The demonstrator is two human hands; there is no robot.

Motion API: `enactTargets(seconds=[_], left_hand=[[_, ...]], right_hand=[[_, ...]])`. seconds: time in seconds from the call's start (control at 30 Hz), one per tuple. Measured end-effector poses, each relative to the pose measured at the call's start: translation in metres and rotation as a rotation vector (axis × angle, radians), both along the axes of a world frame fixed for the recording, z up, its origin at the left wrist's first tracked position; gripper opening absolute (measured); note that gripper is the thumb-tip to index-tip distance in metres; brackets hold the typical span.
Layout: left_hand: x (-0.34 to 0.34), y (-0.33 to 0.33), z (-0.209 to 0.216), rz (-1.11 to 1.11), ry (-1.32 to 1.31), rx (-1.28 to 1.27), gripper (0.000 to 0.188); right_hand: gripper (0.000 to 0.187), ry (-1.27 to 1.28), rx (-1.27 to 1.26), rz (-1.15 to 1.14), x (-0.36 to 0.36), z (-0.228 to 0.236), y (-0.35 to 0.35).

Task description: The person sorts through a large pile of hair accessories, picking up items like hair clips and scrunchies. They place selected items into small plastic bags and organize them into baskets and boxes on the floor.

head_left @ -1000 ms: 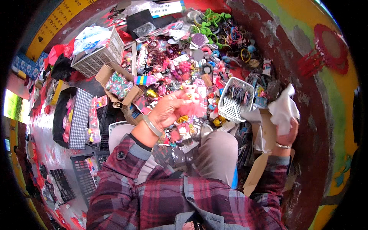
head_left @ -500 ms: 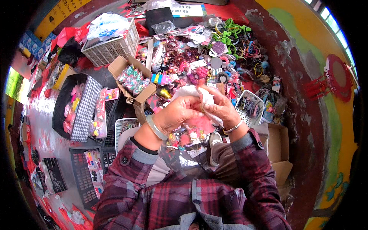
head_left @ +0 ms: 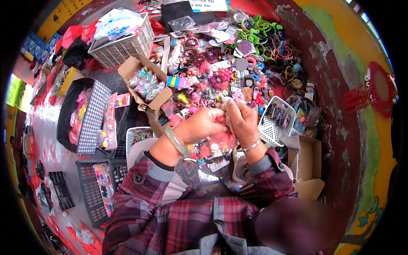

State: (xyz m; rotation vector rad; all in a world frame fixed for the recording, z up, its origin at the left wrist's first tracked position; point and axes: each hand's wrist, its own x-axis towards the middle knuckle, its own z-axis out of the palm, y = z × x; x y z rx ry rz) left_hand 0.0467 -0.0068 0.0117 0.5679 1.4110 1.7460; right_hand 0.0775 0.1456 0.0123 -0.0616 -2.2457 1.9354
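- Hands meet at the middle, fingers drawn in narrow: the left hand [head_left: 200,126] appears to pinch a pink ornament, while the right hand [head_left: 242,123] grips a white cloth against it.
- Around and beneath them spreads a heap of hair accessories [head_left: 224,75]; anything slipping loose could vanish among similar pink pieces.
- Beyond, to the left, stands a pale plastic crate [head_left: 123,50], with a houndstooth box [head_left: 95,123] nearer.
- An open cardboard box [head_left: 309,163] sits beside the right forearm; an outward elbow might knock it.
- Near the right hand, a white basket [head_left: 272,135] holds small items.
- White cloth [head_left: 224,99] pokes above the fingertips, mostly covered; bunched too tightly, it could snag or crush something delicate.
- Pink ornament [head_left: 221,139] shows just below the fingers, its upper part hidden; pulling on its gauzy-looking part could tear it.
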Motion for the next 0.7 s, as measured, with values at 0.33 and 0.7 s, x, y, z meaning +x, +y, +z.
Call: enactTargets(seconds=[0.33, 0.7], left_hand=[[-0.003, -0.007, 0.016, 0.091, -0.166, 0.154, 0.032], [-0.003, -0.011, 0.017, 0.148, -0.244, 0.154, 0.029]], right_hand=[[0.027, -0.173, -0.672, 0.201, -0.004, 0.015, 0.025], [0.029, -0.171, -0.535, 0.133, -0.015, 0.024, 0.048]])
